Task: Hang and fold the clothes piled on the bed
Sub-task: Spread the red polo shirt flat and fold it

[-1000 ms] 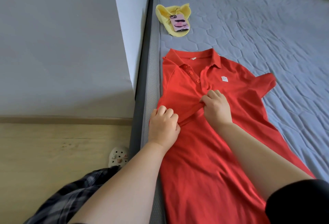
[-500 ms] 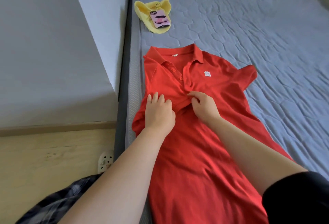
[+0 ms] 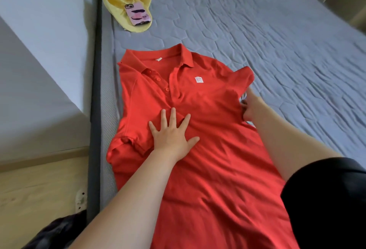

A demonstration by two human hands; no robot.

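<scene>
The red shirt [image 3: 217,159] lies face up along the bed [image 3: 257,30], with its collar [image 3: 158,60] toward 12 o'clock and its hem running down toward 6. It sits close against the mattress edge on the 9 o'clock side. The left hand [image 3: 172,135] is flat on the chest just below the buttons. Its fingers [image 3: 172,118] are straight and spread, holding nothing and simply pressing the cloth down. The right hand [image 3: 253,108] is at 3 o'clock of it, at the shirt's edge under the sleeve [image 3: 241,78]. Its fingers look curled into the fabric there, as if pinching the side seam, though that spot is blurred.

To my eye this is the smoothing before the first side fold. To do it well, the flat hand should act as an anchor along the line where the fold is to fall. The other hand then carries the sleeve and side across toward 9 o'clock in one low sweep, so the front does not drag or bunch. The sleeve is lifted and rumpled, so it wants laying flat before the crease is pressed. The other sleeve [image 3: 128,143], at 8 o'clock, is crumpled and sits right at the mattress edge. It needs drawing further onto the bed, or the fold may come out lopsided. A phone [image 3: 138,14] on a yellow cloth [image 3: 118,3] lies at 11 o'clock, well apart from the collar and out of the way.
</scene>
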